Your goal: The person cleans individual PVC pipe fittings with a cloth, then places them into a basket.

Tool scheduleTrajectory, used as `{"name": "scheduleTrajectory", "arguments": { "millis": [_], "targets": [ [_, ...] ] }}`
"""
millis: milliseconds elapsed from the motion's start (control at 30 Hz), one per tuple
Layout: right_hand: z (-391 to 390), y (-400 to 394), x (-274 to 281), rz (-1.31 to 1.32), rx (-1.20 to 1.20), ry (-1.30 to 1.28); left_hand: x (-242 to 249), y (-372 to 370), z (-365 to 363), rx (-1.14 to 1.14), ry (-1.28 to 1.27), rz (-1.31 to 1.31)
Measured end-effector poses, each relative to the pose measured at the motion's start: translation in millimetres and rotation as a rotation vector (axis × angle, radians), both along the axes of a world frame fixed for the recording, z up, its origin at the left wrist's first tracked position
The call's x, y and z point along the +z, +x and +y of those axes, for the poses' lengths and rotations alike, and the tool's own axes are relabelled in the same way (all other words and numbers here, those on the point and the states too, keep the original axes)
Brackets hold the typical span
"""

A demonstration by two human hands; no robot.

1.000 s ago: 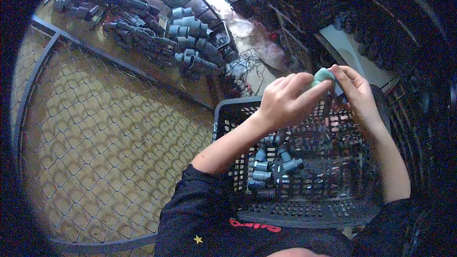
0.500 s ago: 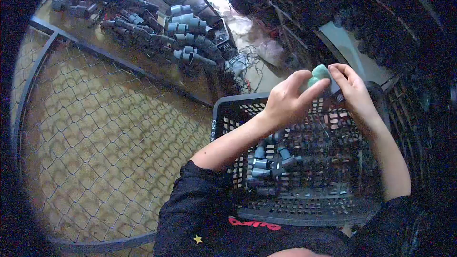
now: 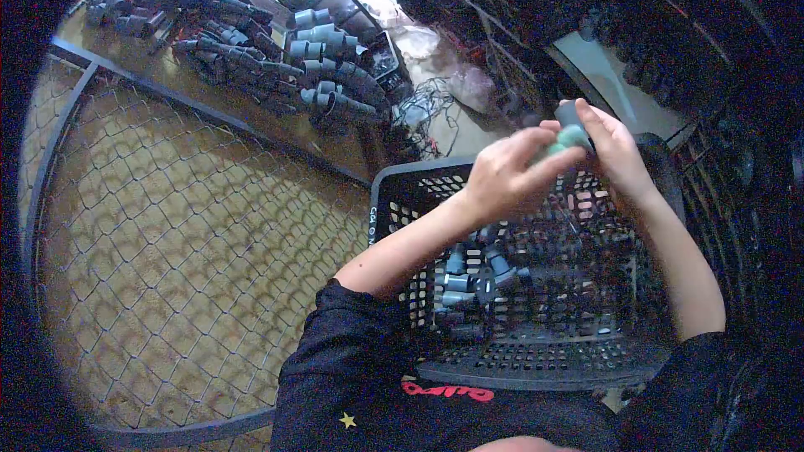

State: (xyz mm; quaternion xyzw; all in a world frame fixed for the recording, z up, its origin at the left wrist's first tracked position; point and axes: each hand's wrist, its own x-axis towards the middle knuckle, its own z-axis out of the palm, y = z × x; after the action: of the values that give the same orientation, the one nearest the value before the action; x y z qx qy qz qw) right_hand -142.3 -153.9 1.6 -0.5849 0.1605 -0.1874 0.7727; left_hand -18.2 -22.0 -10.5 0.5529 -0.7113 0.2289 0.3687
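Above the far side of a black plastic basket (image 3: 431, 169), both of my hands meet. My left hand (image 3: 506, 171) is closed around a soft pale-green wad (image 3: 570, 139), like a cloth or sponge, blurred by motion. A grey pipe fitting (image 3: 569, 113) is pinched between the thumb and fingers of my right hand (image 3: 618, 153). The green wad is against or very close to the fitting's lower end; exact contact is blurred. Several grey pipe fittings (image 3: 458, 282) lie inside the basket below, towards its left side.
A wire-mesh panel with a metal frame (image 3: 243, 136) spans the left. Beyond it are heaped grey pipe fittings (image 3: 322, 50). Plastic bags (image 3: 471, 84) and tangled black strands (image 3: 431, 113) lie behind the basket. Dark racks or stacks crowd the right side.
My right hand has turned, and the grey fitting now shows above the green wad. My left hand has shifted slightly right and down with the wad, which is now blurred.
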Motion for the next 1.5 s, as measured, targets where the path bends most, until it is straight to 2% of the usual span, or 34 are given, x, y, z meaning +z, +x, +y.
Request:
{"name": "scheduleTrajectory", "arguments": {
  "millis": [33,67,100,167,200,300,333,367,433,533,633,667,700,767,800,833,900,1033,1067,1167,1300,1333,1433,1467,1500],
  "targets": [
    [2,0,4,0.013,-0.007,0.052,2,-5,6,-0.058,0.102,0.047],
    [8,-2,4,0.018,-0.029,0.086,7,-5,6,-0.081,0.088,0.062],
    [0,-1,-21,0.026,-0.012,0.028,9,-5,5,-0.107,0.074,0.077],
    [15,0,-27,-0.016,-0.15,-0.154,11,1,-3,-0.032,-0.093,0.153],
    [16,-4,-12,-0.01,0.024,-0.071,15,2,0,0.056,-0.048,0.246],
    [19,3,-10,-0.118,-0.057,-0.14,15,7,8,0.04,0.006,0.08],
    [17,7,-6,-0.093,-0.117,-0.092,13,1,11,-0.016,0.066,0.084],
    [16,2,1,-0.07,-0.073,0.047,12,0,8,-0.026,0.039,0.06],
    [8,6,-6,-0.084,-0.07,0.021,9,-2,4,-0.045,-0.016,0.017],
    [5,-2,-1,0.087,0.054,0.053,9,7,4,0.194,0.011,0.174],
    [10,3,-1,-0.036,0.053,0.16,10,6,6,0.056,-0.036,0.087],
    [9,3,3,-0.036,0.052,0.115,5,3,4,-0.016,-0.05,0.028],
    [5,5,-1,-0.034,0.072,0.124,13,-6,13,-0.009,0.086,-0.012],
    [-1,10,-13,-0.027,0.108,0.142,17,-2,11,0.005,0.055,-0.006],
    [10,3,8,0.013,0.074,0.223,15,6,8,0.022,0.028,0.046],
    [7,3,10,0.067,0.091,0.199,15,9,5,0.118,0.012,0.088],
    [3,2,7,-0.039,0.23,0.181,20,10,7,0.215,0.046,0.233],
    [2,9,-4,-0.097,0.038,0.132,9,-4,9,0.018,0.075,0.202],
    [-5,9,-6,-0.107,0.033,0.006,6,-4,7,-0.005,0.053,0.129],
    [-9,19,-21,-0.207,-0.083,-0.189,12,-3,3,0.09,0.048,0.159],
    [-19,21,-22,-0.145,0.031,-0.098,19,8,0,0.218,0.05,0.161],
    [-19,25,-21,-0.138,0.042,0.025,21,9,-1,0.215,0.045,0.173],
    [-25,44,0,0.062,0.075,0.069,23,8,-5,0.223,0.065,0.202],
    [-18,46,6,0.111,-0.029,0.115,23,4,-5,0.243,0.175,0.312],
    [-49,65,-31,0.075,0.127,0.062,21,4,-7,0.156,0.164,0.328]
  ]
}}
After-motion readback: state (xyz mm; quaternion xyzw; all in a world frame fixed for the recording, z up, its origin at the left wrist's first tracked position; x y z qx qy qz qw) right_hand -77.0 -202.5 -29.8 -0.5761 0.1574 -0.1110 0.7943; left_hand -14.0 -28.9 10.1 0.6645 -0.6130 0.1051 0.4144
